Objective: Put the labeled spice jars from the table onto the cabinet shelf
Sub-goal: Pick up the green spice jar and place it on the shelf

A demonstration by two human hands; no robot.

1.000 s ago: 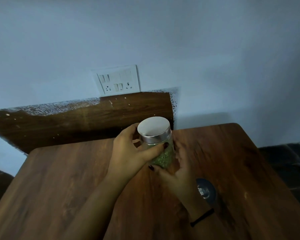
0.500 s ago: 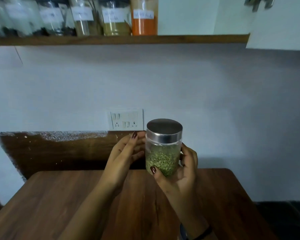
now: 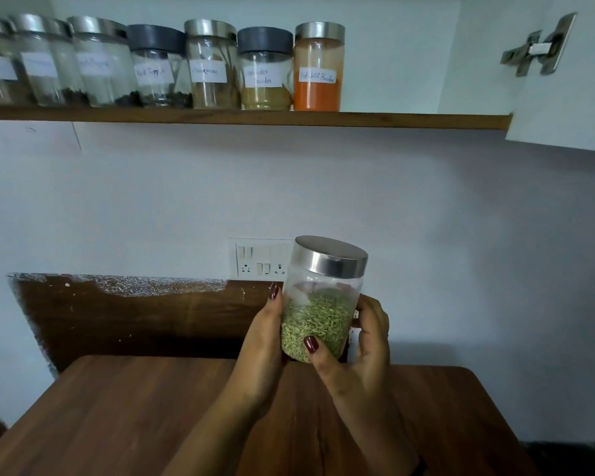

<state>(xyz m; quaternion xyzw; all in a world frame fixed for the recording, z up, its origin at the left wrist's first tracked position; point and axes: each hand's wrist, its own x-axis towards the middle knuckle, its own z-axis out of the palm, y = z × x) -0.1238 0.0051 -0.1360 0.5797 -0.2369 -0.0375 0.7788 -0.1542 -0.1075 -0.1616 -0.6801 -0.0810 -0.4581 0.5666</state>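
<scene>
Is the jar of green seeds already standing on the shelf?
No, the right hand grips the jar in the air above the table, below the shelf, with the left hand touching its side.

Shelf (image 3: 392,120), high on wall: row of jars (image 3: 213,63) on its left part. Switch panel (image 3: 258,259) below. Table (image 3: 117,424) in front; jar (image 3: 320,304) above it, between left hand (image 3: 261,345) and right hand (image 3: 364,345).

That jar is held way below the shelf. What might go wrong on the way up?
The clear silver-lidded jar of green seeds is off the wooden table, gripped mainly by the right hand, the left hand only flat against its side; it might slip. The wooden shelf has room beside the orange powder jar, which a careless placement might knock. The open white cabinet door nearby might get bumped.
</scene>
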